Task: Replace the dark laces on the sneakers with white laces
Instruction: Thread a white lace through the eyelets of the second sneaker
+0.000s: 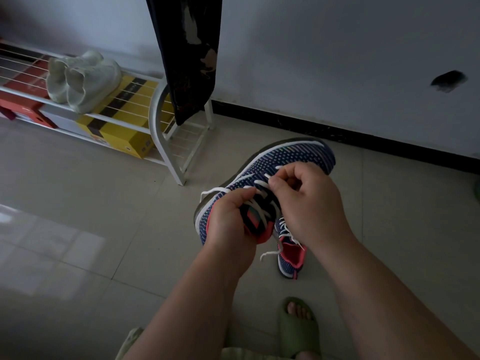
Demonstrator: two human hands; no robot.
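A navy knit sneaker with a pink collar and white sole is held up above the floor, toe pointing away. White lace crosses its eyelets, and a loose end loops out to the left. My left hand grips the sneaker around its heel and collar. My right hand pinches a lace crossing near the middle eyelets. The second navy sneaker lies on the floor below, with white lace ends trailing from it.
A white wire shoe rack stands at the left with a pale pair of sneakers on top and a yellow box beneath. A dark cloth hangs by the wall. My foot in a green slipper rests on the tiled floor.
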